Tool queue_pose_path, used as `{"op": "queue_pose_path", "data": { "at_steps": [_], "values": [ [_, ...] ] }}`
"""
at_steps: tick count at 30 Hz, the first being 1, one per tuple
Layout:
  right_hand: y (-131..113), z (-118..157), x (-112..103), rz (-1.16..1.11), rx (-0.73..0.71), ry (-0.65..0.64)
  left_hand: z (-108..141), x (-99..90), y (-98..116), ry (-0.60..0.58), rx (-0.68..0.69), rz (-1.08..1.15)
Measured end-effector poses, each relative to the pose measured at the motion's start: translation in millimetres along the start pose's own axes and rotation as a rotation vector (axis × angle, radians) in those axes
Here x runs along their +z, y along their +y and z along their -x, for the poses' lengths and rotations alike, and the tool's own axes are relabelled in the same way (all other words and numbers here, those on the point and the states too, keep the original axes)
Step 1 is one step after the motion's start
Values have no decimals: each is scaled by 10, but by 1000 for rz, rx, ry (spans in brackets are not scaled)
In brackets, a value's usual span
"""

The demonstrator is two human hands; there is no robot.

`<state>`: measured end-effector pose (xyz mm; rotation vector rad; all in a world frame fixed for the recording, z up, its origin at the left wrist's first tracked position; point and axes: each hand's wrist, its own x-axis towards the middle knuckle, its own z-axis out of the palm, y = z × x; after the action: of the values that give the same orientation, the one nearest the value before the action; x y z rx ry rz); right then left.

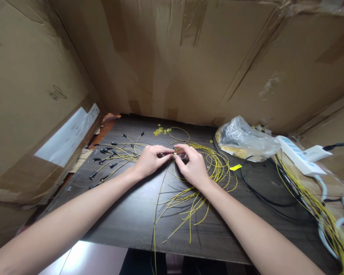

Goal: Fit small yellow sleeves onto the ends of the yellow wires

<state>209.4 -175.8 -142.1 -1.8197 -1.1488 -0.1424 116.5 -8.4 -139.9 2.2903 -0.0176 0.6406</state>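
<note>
Though tiny and half hidden, can be made out: yellow bit (174, 153), pinched just above mid-table where both hands meet. Placed at the thumb and index tips of left hand (151, 160), also between the thumb and index tips of right hand (194, 166). On the left: fingers drawn into a pinch, next to no gap, gripping the bit from its left end. On the right: thumb nearest the body, index beyond, closed down to the bit's thickness. Cannot tell exact shape of bit.

Just below the fingertips: thin strand (154, 233), running down and over the front edge. Cannot tell whether joined to the bit. Around and under right hand: yellow wires (218, 164) in a loose coil, ends fanned frontward. Left of left hand: black tips (104, 150) on spread wires. Beyond the hands: yellow tags (159, 131), heaped.

Right of coil: yellow label (235, 167), black cable (248, 186), crumpled bag (248, 140). Farther right: power strip (295, 154), adapter (317, 152) against it, yellow bundle (329, 221) nearer the body. Underneath: dark table (111, 217). At back and sides: taped cardboard (189, 76), white sheet (68, 137) at left.
</note>
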Motion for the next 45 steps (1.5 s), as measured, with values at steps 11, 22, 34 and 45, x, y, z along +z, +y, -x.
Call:
{"op": "queue_pose_path", "data": {
  "at_steps": [11, 22, 34, 45],
  "values": [
    [29, 3, 4, 31, -14, -38, 1, 8, -15, -4, 37, 3],
    [50, 7, 6, 7, -34, -63, -2, 8, 0, 3, 42, -10],
    [55, -2, 8, -64, -1, -79, -5, 2, -11, -1, 56, 5],
    [59, 0, 21, -95, 0, -98, -5, 19, 20, -9, 6, 30]
  ]
}}
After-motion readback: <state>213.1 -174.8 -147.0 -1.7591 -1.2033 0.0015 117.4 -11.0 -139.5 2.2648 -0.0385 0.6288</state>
